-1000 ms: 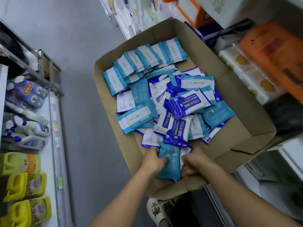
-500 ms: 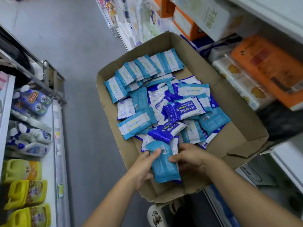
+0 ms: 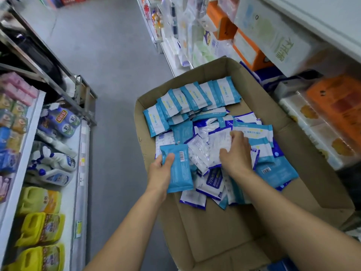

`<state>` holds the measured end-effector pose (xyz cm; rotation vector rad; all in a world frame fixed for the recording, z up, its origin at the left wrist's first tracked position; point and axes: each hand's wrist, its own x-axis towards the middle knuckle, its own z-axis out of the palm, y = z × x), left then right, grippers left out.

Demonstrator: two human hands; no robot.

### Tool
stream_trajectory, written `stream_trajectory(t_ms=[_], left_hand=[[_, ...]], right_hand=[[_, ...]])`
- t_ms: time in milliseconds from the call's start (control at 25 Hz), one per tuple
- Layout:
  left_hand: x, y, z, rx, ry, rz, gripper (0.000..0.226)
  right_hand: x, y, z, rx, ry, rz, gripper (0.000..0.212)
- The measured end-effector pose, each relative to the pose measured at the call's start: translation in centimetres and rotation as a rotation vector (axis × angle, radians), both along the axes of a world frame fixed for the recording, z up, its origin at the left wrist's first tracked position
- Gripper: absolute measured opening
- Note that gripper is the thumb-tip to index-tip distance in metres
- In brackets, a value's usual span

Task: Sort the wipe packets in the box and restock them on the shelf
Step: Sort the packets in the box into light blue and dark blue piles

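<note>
Scanning from the left, I see yellow jugs (image 3: 39, 229) on a shelf, then my left hand (image 3: 161, 173) gripping a teal wipe packet (image 3: 178, 169) over the cardboard box (image 3: 214, 241). My right hand (image 3: 237, 153) rests, fingers spread, on the loose wipe packets (image 3: 211, 153) heaped mid-box.

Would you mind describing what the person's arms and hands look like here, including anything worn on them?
Both forearms are bare as far as the picture shows, with no sleeves reaching into view. The left hand and right hand wear no gloves, and no watch, bracelet or ring is visible on the wrists or fingers. No markings show on either arm.
</note>
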<state>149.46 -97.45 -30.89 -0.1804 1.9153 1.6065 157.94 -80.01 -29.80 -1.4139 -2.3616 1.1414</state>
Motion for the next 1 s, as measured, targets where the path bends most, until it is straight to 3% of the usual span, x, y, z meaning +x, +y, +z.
stream_trajectory(t_ms=[40, 120, 240, 320, 400, 480, 560, 680, 760, 880, 1000], left_hand=[[-1.1, 0.0, -0.1, -0.018, 0.035, 0.044, 0.026], [-3.2, -0.1, 0.0, -0.038, 0.107, 0.122, 0.031], [-5.6, -0.6, 0.3, -0.046, 0.168, 0.199, 0.034], [-6.9, -1.0, 0.5, -0.013, 0.126, 0.218, 0.026], [-7.8, -1.3, 0.8, 0.056, 0.04, 0.207, 0.012], [-8.6, -1.5, 1.1, 0.129, -0.04, 0.23, 0.019], [-9.3, -1.4, 1.4, 0.214, -0.117, 0.319, 0.021], [-10.1, -0.3, 1.4, 0.384, -0.202, 0.452, 0.021], [-10.4, 1.1, 1.4, 0.399, -0.209, 0.464, 0.017], [-10.9, 4.0, 1.2, 0.361, -0.245, 0.385, 0.02], [-12.0, 7.7, 1.3, 0.329, -0.253, 0.286, 0.024]], right_hand=[[-0.7, -0.6, -0.2, 0.192, -0.006, 0.115, 0.049], [-2.3, -2.3, -1.3, 0.432, 0.061, 0.449, 0.047], [-4.4, -4.4, -5.0, 0.496, -0.115, 1.026, 0.048], [-5.6, -4.6, -7.0, 0.577, -0.286, 1.12, 0.062], [-6.5, -4.1, -7.6, 0.649, -0.326, 1.11, 0.05], [-7.0, -3.5, -6.8, 0.56, -0.248, 1.053, 0.028], [-7.4, -2.8, -5.5, 0.275, -0.116, 0.809, 0.017], [-8.1, -1.3, -3.7, -0.411, 0.131, 0.386, 0.011], [-8.5, 0.1, -2.5, -0.6, 0.17, 0.257, 0.01], [-9.5, 2.7, -0.9, -0.557, 0.226, 0.176, 0.012], [-10.9, 7.3, -0.6, -0.377, 0.261, 0.084, 0.016]])
